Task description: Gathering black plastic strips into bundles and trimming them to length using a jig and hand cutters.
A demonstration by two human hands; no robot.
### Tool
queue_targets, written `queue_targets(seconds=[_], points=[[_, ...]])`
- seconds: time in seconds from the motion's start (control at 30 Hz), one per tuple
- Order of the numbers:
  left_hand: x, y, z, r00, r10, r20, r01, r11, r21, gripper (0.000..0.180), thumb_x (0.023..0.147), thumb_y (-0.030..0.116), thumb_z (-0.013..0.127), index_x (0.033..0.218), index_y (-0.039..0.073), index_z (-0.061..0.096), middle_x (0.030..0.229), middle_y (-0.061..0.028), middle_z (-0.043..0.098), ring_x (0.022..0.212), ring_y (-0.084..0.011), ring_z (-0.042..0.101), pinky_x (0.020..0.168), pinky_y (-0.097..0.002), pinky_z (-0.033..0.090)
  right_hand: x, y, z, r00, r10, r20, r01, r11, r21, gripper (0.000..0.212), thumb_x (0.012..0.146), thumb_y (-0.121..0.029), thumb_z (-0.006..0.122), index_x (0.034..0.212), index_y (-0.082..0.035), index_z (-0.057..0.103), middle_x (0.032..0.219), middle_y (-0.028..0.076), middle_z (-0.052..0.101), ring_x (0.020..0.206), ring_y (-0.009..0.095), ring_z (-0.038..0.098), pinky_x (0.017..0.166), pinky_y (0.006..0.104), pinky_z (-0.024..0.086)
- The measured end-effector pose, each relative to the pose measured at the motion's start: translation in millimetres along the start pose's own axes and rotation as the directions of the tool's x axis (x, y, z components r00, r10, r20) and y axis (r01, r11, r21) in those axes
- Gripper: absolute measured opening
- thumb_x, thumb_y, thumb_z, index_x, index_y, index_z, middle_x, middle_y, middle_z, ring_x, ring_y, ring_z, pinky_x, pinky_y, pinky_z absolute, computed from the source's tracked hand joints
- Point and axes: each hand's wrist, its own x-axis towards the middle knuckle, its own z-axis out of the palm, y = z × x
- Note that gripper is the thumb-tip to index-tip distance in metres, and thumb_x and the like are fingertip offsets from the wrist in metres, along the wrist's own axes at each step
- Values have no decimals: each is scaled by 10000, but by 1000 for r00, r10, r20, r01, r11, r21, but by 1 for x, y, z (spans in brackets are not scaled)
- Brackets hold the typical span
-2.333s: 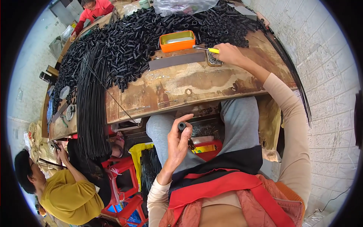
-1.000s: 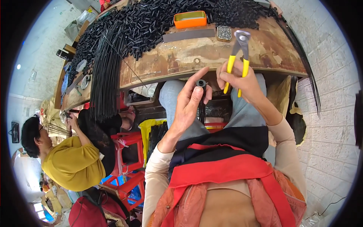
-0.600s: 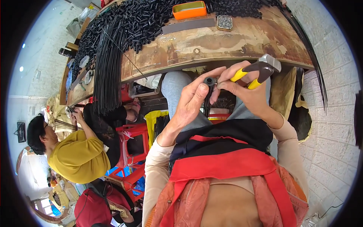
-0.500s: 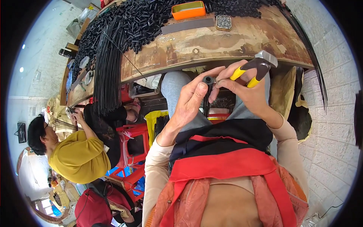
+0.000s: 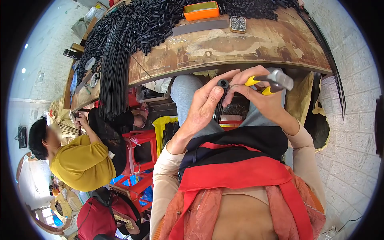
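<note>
- The left hand (image 5: 206, 106) is raised in front of the chest, thumb and fingers pinched on a small black tube (image 5: 223, 84) with its open end up; thin black rods (image 5: 219, 110) hang from it toward the lap.
- The right hand (image 5: 262, 98) sits just right of the left, fingertips touching the tube, while its palm clenches yellow-handled pliers (image 5: 272, 80); the grey head points away to the right.
- Beyond both hands lies a worn wooden bench (image 5: 256, 44), with an orange tin (image 5: 201, 11) and a small tray (image 5: 238, 24) on its far side and a heap of black tubes (image 5: 144, 24) up and to the left.
- A long bundle of rods (image 5: 114, 76) droops off the bench, well left of the hands.
- Far to the lower left, a person in a yellow shirt (image 5: 82, 164) works at the same bench.
- Risk: the tube is held only at the fingertips, so a nudge from the right hand could likely tip it or let it drop into the lap.
- Risk: with the pliers filling the right palm, only 2 or 3 fingers are free; a shift of grip could knock the rods out of the tube.
- Risk: the rod ends are hidden below the left hand, so they may snag on the clothing.
</note>
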Motion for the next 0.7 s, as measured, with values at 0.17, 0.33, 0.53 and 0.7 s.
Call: queue_targets(seconds=[0.17,0.33,0.53,0.7], points=[[0,9,-2,999,-25,43,23,998,53,609,1033,458,388,1394,-30,441,853,6,524,761,-73,445,679,-209,365,10,-12,-5,978,-167,122,200,915,-350,161,830,46,705,954,-4,614,896,40,645,838,121,601,751,259,471],[2,1,-8,1000,18,-5,-18,999,-32,609,1041,456,353,1420,-18,394,742,34,417,669,-64,347,601,-210,288,23,-32,0,998,-43,48,63,811,-581,144,884,-112,688,940,-16,598,750,32,628,669,94,586,638,234,457],[8,0,-22,999,20,-32,-23,996,-90,560,1033,485,352,1276,1,497,701,43,396,648,-57,335,580,-213,271,-11,-53,-20,837,537,102,-359,682,-637,164,976,-163,526,1042,-15,552,578,37,551,465,128,508,472,287,388],[8,2,-15,999,-18,39,17,1000,11,592,1017,529,346,1111,-32,509,715,24,424,645,-63,337,573,-224,274,-4,-53,-17,796,588,141,-368,657,-658,283,984,-180,515,1217,-22,543,664,52,595,538,131,553,532,275,427]])
